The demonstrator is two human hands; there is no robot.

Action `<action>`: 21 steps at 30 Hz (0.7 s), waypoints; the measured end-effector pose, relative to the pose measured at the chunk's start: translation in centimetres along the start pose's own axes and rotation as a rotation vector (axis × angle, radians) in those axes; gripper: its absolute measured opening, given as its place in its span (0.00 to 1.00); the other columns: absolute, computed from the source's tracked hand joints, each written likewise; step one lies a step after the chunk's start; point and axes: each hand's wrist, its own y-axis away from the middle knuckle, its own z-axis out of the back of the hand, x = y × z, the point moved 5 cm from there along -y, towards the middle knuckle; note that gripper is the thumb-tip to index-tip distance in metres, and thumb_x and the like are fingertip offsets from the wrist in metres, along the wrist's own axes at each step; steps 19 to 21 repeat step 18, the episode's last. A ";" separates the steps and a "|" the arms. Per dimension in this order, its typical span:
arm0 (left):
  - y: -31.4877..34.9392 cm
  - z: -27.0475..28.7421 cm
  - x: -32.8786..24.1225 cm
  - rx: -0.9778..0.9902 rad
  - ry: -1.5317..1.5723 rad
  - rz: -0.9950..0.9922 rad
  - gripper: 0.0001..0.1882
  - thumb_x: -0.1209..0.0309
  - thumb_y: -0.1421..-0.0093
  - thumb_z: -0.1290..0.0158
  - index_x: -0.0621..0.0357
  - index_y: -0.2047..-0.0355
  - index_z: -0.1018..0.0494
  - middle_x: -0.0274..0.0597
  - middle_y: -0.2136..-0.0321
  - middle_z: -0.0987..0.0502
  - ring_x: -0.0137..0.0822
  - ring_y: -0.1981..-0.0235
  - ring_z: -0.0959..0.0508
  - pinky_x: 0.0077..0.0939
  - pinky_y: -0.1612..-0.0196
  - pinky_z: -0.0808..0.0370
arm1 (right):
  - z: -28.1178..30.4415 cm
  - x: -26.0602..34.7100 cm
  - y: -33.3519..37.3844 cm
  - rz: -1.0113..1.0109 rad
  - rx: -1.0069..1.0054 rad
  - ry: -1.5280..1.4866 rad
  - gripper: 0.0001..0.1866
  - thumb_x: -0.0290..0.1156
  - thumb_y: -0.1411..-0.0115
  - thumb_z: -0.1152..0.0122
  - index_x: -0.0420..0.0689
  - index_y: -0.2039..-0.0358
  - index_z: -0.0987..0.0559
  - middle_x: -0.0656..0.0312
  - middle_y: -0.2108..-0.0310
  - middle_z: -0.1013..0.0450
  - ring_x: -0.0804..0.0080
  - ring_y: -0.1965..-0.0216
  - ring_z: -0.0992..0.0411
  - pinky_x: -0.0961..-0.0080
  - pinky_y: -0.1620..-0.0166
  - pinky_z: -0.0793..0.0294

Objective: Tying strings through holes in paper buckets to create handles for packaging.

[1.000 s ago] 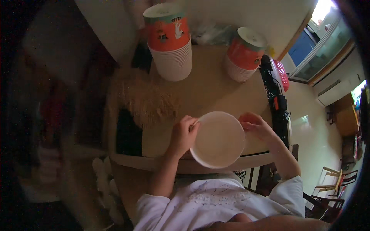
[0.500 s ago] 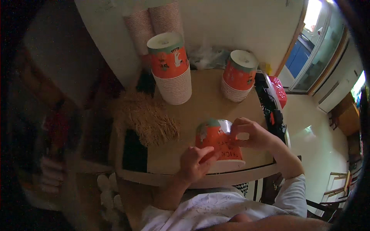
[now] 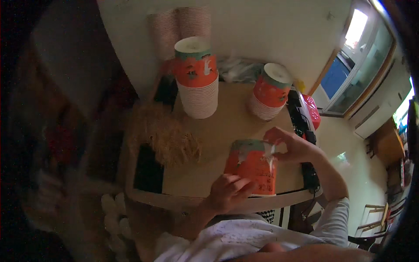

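Observation:
An orange paper bucket with a green band and printed figures stands near the table's front edge, its band end facing up and away from me. My left hand holds its near left side, fingers bent against the wall. At the bucket's upper right edge, my right hand is closed in a pinch with thumb and forefinger curved into a ring. A thin whitish bit shows by those fingertips, too small to make out. Left of the bucket lies a heap of brown twine strands.
A tall stack of nested buckets stands at the back, with a shorter stack to its right. Pale stacks lean by the wall beside clear plastic wrap. Dark cables and a red box line the right edge.
The bucket has turned and its white lower rim no longer shows plainly. My left hand has shifted slightly right along its side. My right hand stays at the upper edge. The whole view has tilted slightly.

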 end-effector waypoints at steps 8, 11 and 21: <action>1.1 -0.4 1.1 -0.009 -0.218 -0.151 0.17 0.70 0.53 0.43 0.47 0.59 0.26 0.36 0.61 0.31 0.38 0.61 0.31 0.32 0.61 0.31 | 1.5 0.9 2.0 -0.172 -0.079 0.104 0.24 0.22 0.57 0.41 0.42 0.56 0.33 0.59 0.62 0.34 0.63 0.58 0.34 0.70 0.54 0.34; 2.0 -1.4 4.3 0.017 -0.269 0.007 0.21 0.71 0.53 0.43 0.49 0.56 0.29 0.40 0.59 0.32 0.41 0.60 0.32 0.34 0.60 0.32 | 2.5 2.1 2.7 -0.149 -0.207 0.307 0.22 0.19 0.58 0.43 0.43 0.59 0.32 0.58 0.64 0.34 0.62 0.61 0.33 0.69 0.56 0.33; 5.3 -5.3 14.0 0.122 -0.278 0.371 0.35 0.73 0.53 0.43 0.49 0.44 0.44 0.48 0.55 0.35 0.47 0.57 0.34 0.42 0.56 0.34 | 9.4 0.5 3.0 -0.213 -0.466 0.737 0.18 0.18 0.57 0.44 0.43 0.62 0.29 0.55 0.64 0.32 0.61 0.57 0.32 0.65 0.50 0.36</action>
